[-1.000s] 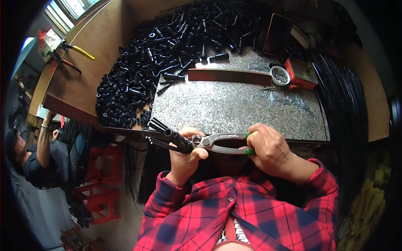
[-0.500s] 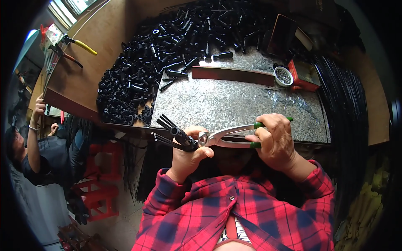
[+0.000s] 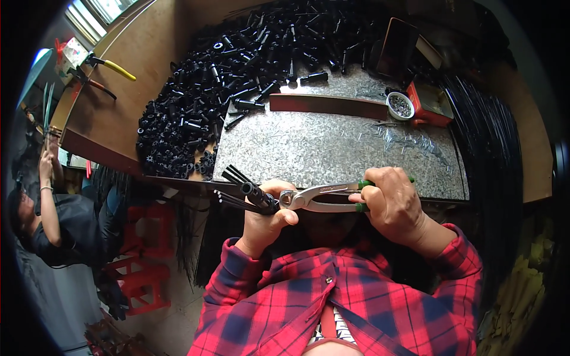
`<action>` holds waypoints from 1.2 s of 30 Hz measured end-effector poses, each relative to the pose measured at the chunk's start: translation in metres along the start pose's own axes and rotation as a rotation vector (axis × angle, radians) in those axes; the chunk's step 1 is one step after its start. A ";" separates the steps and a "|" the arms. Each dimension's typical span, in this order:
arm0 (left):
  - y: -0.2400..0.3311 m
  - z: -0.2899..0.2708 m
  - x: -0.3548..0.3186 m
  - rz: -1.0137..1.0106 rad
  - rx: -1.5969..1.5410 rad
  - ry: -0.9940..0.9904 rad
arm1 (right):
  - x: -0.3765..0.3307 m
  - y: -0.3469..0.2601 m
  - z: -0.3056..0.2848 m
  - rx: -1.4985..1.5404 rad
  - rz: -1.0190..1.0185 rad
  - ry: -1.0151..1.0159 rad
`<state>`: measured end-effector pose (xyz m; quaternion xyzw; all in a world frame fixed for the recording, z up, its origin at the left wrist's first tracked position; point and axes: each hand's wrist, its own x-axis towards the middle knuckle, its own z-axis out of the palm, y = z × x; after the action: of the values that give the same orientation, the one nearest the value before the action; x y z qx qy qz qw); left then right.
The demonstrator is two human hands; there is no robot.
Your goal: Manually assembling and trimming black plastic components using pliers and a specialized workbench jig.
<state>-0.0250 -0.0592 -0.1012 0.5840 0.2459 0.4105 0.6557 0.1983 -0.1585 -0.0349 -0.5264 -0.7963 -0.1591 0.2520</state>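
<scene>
We are noting: wooden workbench (image 3: 107, 118) | daylight coming through window (image 3: 98, 10) | red stools (image 3: 139, 285) standing on grey floor (image 3: 65, 308).

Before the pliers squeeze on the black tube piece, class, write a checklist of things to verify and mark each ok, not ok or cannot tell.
1. Left hand has a firm grip on the black tube piece: ok.
2. Right hand is wrapped round both green handles of the pliers: ok.
3. Plier tips meet the piece: ok, they sit by the left thumb.
4. Left thumb is out of the jaws: cannot tell, it lies very close.
5. Work is over the metal plate: not ok, it is held at the near edge.
6. Person at the far left is well away: ok.
</scene>
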 end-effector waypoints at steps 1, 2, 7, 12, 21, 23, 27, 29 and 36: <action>0.000 0.000 -0.001 -0.003 0.000 -0.005 | -0.002 0.000 0.000 0.027 0.005 -0.021; 0.000 -0.001 -0.002 -0.018 -0.049 -0.008 | -0.003 0.000 0.000 0.056 0.007 -0.041; 0.004 -0.002 0.000 0.087 -0.075 -0.076 | -0.012 -0.002 -0.008 0.236 0.064 -0.208; 0.018 -0.007 0.001 0.020 0.176 -0.198 | -0.020 -0.010 -0.021 0.666 0.220 -0.396; 0.022 -0.005 0.015 0.126 0.252 -0.453 | -0.036 0.006 -0.014 1.920 0.997 -1.217; 0.030 0.000 0.018 0.118 0.245 -0.462 | -0.042 0.006 -0.006 2.092 0.849 -1.318; 0.036 -0.002 0.018 -0.018 0.226 -0.355 | -0.012 -0.003 -0.029 1.250 0.519 -0.943; 0.030 -0.007 0.020 0.064 0.285 -0.250 | -0.024 -0.013 -0.024 0.885 0.467 -0.516; 0.021 -0.012 0.018 -0.119 -0.145 -0.317 | -0.017 -0.001 -0.031 1.597 0.979 -0.930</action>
<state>-0.0302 -0.0376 -0.0799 0.5769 0.1436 0.2906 0.7497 0.2097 -0.1880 -0.0187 -0.4813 -0.3880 0.7509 0.2322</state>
